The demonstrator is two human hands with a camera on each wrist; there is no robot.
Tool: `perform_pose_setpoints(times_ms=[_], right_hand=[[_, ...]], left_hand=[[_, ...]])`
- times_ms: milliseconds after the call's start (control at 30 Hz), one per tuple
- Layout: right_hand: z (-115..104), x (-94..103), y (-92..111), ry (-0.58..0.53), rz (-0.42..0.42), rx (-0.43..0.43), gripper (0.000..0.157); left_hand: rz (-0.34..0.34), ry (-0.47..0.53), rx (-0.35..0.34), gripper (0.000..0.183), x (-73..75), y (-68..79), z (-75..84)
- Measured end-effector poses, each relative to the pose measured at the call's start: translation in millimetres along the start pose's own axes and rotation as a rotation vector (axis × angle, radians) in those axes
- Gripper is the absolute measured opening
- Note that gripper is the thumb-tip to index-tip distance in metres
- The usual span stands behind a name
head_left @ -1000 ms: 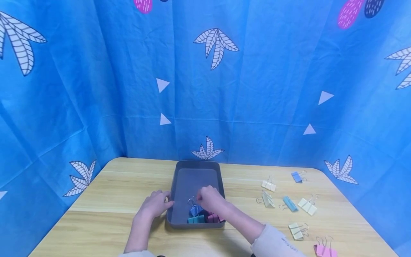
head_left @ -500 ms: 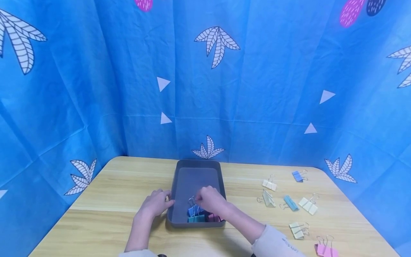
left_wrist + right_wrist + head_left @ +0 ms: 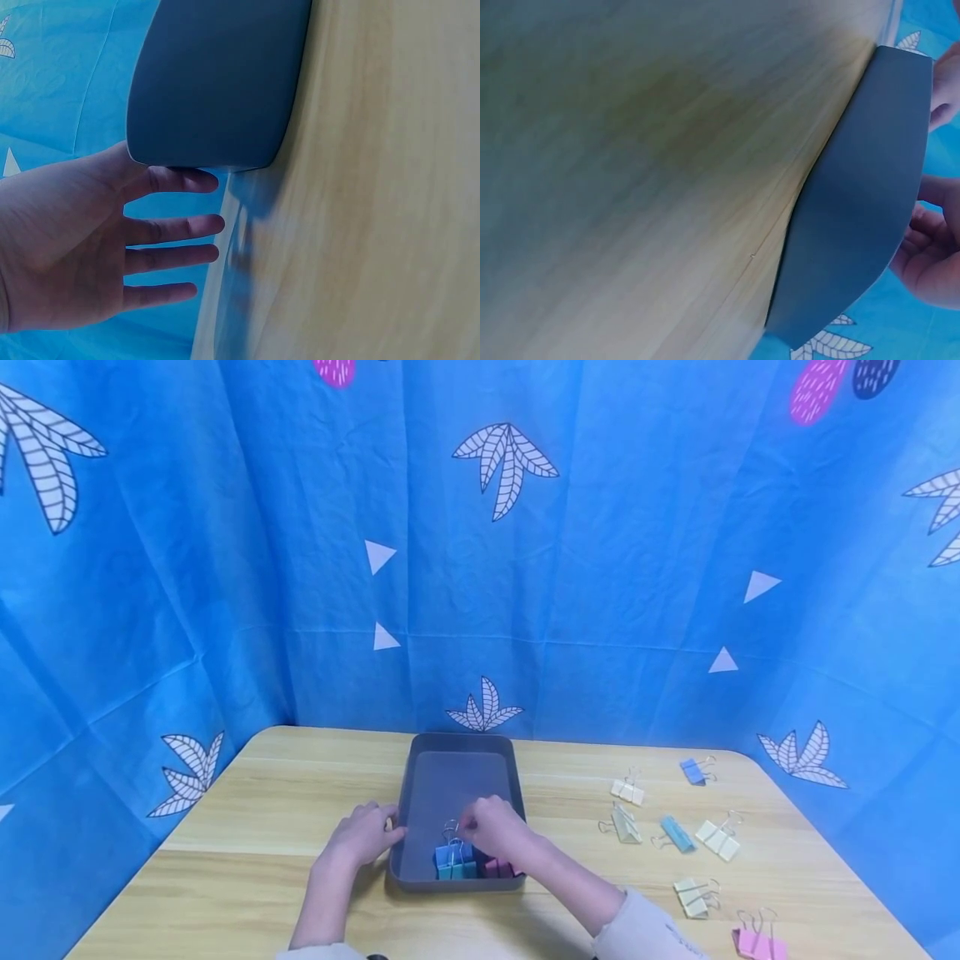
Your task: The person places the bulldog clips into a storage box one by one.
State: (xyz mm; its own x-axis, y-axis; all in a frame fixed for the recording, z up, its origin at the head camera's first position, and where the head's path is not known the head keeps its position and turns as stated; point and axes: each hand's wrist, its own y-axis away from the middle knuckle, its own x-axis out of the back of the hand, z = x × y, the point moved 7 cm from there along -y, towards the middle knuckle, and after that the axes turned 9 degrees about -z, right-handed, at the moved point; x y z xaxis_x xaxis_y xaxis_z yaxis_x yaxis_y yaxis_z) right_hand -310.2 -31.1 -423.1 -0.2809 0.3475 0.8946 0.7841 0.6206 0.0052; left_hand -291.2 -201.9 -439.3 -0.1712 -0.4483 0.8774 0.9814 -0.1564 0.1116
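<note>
small dark lettering [image 3: 681, 938] on the right sleeve [image 3: 637, 928] is too blurred to read.

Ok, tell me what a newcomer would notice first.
Probably the vivid blue curtain with white leaf prints, behind the table. Next, the dark gray tray at the table's middle, with the left hand at its left edge and the right hand over its nearer half. Then the binder clips scattered to its right.

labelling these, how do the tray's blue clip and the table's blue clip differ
The blue tray clip sits close behind a teal clip; the blue table clip lies apart. The tray clip's wire handle points up in the head view; the table clip's point right. Both are blue.
</note>
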Motion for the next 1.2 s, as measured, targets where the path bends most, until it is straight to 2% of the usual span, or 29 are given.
perform_pose_setpoints(times_ms=[367,500,667,1033,1200], right_hand=[[-2.3,26.9,12.4,-0.113,0.081,0.066,0.005],[3.8,42.1,21.6,-0.164,0.111,0.026,0.004],[14.2,63.3,34.5,-0.172,0.204,-0.016,0.006],[24.5,100.8,63.5,-0.264,0.407,-0.048,0.006],[27.9,114.9,74.9,-0.283,0.440,-0.049,0.005]], left_hand=[[0.001,0.000,0.000,0.035,0.2,3.0,-1.2],[-0.002,-0.001,0.003,0.036,-1.8,2.9,-2.1],[-0.001,-0.001,0.000,0.035,-2.7,1.4,-0.4],[0.006,-0.006,-0.011,0.031,-1.6,-0.9,1.8],[0.004,-0.007,-0.014,0.034,-1.8,-2.0,0.7]])
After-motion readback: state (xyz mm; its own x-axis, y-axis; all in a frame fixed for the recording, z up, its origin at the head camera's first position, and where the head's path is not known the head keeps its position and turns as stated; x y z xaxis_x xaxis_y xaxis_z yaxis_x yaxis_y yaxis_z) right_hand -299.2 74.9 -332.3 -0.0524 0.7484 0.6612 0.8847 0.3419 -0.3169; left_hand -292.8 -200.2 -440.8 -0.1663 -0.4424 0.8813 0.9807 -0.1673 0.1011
